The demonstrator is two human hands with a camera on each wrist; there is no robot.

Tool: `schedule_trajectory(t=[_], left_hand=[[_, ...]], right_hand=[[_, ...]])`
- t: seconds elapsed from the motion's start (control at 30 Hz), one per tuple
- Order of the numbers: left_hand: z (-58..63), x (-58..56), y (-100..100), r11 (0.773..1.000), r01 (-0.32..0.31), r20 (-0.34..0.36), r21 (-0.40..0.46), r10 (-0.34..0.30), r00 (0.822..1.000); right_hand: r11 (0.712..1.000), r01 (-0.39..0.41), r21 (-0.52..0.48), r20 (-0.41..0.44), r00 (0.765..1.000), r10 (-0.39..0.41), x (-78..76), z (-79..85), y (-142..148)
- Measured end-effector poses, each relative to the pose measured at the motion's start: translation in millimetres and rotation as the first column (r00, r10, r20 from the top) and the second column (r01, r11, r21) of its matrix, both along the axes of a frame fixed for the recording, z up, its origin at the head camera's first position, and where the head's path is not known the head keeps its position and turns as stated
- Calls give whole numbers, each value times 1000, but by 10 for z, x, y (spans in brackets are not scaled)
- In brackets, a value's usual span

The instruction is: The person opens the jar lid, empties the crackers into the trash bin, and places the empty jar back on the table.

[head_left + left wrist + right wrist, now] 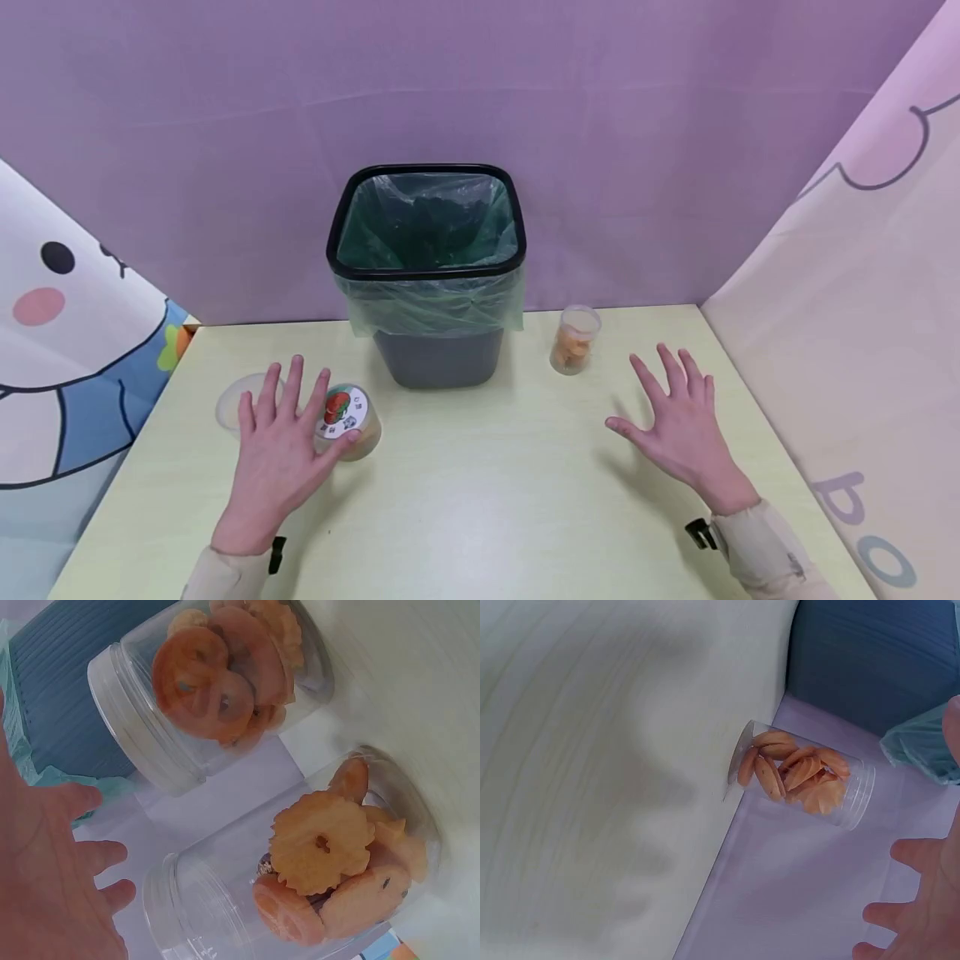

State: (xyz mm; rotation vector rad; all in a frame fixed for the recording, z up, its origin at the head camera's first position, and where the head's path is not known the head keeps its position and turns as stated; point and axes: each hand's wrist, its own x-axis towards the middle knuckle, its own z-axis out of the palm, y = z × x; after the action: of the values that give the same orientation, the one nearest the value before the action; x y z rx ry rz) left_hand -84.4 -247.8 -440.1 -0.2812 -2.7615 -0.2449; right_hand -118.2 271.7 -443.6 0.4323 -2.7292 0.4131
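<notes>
Head view: white-labelled jar [349,421], clear jar [576,335] of orange biscuits [572,350], left hand [277,454] and right hand [684,429] splayed wide, empty.

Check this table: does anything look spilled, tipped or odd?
Nothing looks spilled or tipped: the left jar, middle jar and right jar all stand upright. The one mild oddity is the waste bin, sharing the table with what look like cookies.
</notes>
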Motion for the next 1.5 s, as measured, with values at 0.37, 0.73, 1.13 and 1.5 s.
schedule_trajectory(t=[0.37,0.73,1.13,1.5], left_hand=[[42,-24,-10,998,47,-85,44,-43,995],[30,-68,87,969,190,-213,161,-154,965],[-123,-103,158,949,187,-121,253,-161,980],[-256,-120,163,961,141,-61,238,-131,990]], right_hand=[[998,-39,-43,8,999,39,0,-11,-12],[993,-27,-117,59,998,34,12,-107,-140],[986,-20,-168,169,984,49,73,-229,-330],[976,-14,-218,204,977,59,121,-283,-629]])
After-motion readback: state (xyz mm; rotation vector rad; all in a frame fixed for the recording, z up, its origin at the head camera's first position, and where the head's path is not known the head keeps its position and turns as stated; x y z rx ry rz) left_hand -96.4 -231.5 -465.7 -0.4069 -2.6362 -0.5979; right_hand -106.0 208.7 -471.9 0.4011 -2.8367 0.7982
